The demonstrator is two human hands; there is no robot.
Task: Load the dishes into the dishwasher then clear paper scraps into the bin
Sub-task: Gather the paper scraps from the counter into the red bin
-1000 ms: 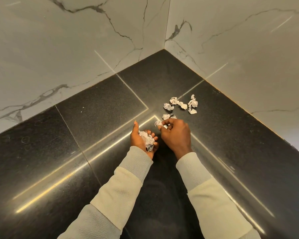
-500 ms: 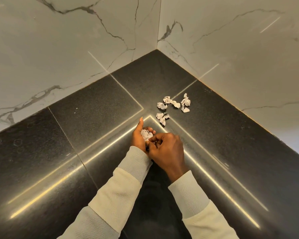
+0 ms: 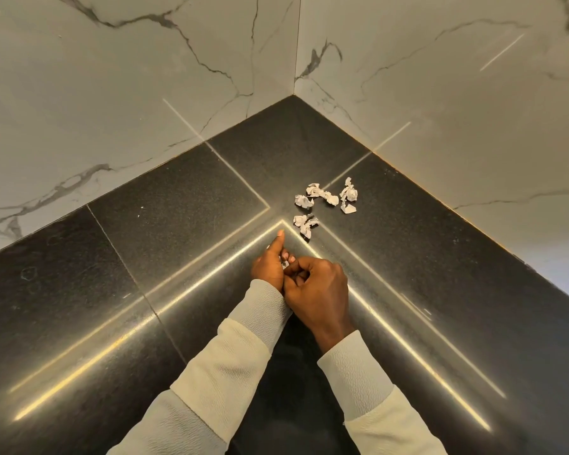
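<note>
In the corner of the dark bench (image 3: 178,208), the scrap-clearing step seemed in hand: the left hand (image 3: 269,266) cupped a gathered scrap (image 3: 285,264), while the right hand (image 3: 321,290) curled against it, its own grasp impossible to tell. Loose paper scraps (image 3: 322,197) lay just beyond, near the marble walls (image 3: 112,93). The next reach probably called for a short forward pinch; open bench lay to either side.

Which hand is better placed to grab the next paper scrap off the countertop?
Right, probably. The left hand is cupped round crumpled paper, barely visible, so it serves as the holder. The nearest loose scrap lies on the black countertop just ahead of the right hand.
</note>
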